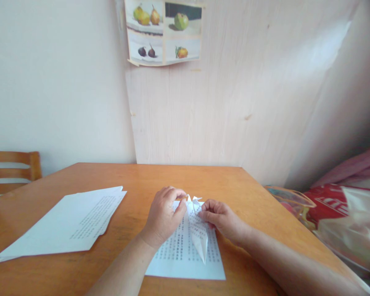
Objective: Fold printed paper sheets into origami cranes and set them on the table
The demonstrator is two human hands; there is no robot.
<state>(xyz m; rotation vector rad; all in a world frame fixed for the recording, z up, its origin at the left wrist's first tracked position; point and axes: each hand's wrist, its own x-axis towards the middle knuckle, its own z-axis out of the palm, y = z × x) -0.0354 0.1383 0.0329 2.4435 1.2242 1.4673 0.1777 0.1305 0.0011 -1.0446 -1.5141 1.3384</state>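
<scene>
A small folded white paper shape (200, 238) lies on a printed sheet (185, 263) on the wooden table (142, 181). My left hand (163, 216) pinches the far end of the folded shape, fingers curled closed on it. From the right side my right hand (220, 218) grips the same end with bent fingers. The shape's pointed tip faces me.
A stack of printed sheets (70, 224) lies on the left of the table. A wooden chair back (12, 170) stands at the far left. Plastic bags (342, 218) sit off the table's right edge. A fruit poster (163, 31) hangs on the wall panel behind.
</scene>
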